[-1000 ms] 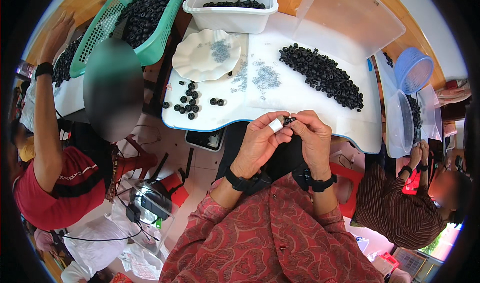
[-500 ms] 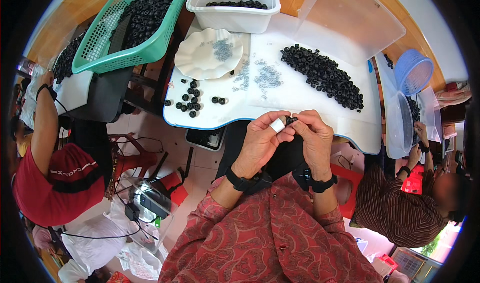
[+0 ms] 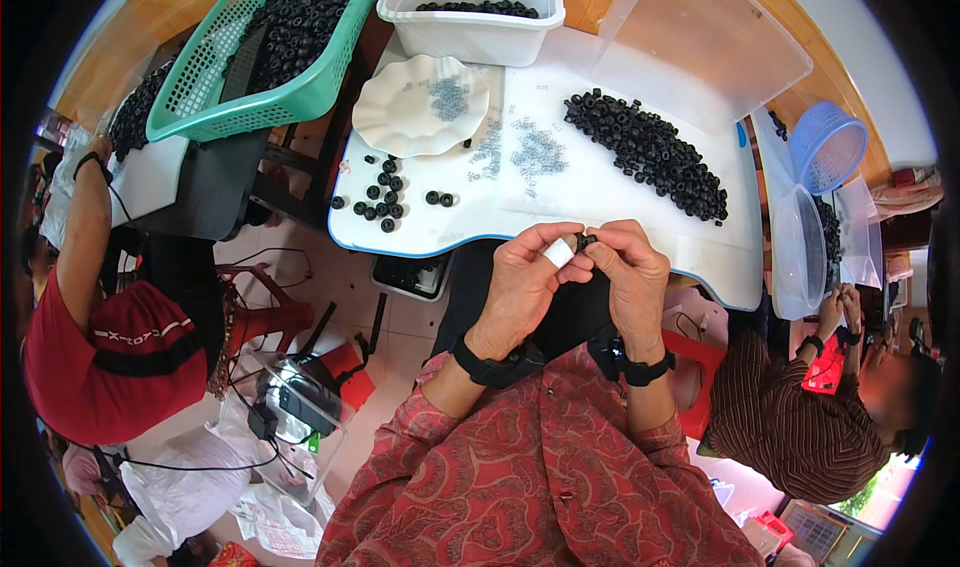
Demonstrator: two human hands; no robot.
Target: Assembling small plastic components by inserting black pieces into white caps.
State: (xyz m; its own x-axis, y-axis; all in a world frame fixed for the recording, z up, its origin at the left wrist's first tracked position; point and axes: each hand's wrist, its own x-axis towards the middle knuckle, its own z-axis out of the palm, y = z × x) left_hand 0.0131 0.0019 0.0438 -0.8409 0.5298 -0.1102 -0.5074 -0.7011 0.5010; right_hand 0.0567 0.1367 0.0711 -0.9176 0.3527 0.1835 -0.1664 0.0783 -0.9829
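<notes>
In front of my chest, past the table's front edge, both hands meet over a small black ring-like part [image 3: 587, 239]. My left hand [image 3: 518, 289] pinches it between thumb and fingers; one digit has a white wrap [image 3: 560, 252] around it. From the other side, my right hand [image 3: 636, 279] grips the same part with thumb and fingertips. The fingers cover most of it, so its details are hidden. Beyond the hands lie small clear pieces [image 3: 538, 149] and a heap of black ring-like parts [image 3: 645, 152]. Several loose black parts [image 3: 383, 195] sit at the left.
A wavy-rimmed cream plate [image 3: 378, 127] holds more clear pieces on the white table [image 3: 480, 212]. At the back stand a white tub [image 3: 470, 39] and a green basket [image 3: 250, 115] of black parts. A blue basket [image 3: 828, 157] is at right. People sit on both sides.
My hands stay pinched on the black part, with barely any shift. At the right, the other person's hands have come closer together.
</notes>
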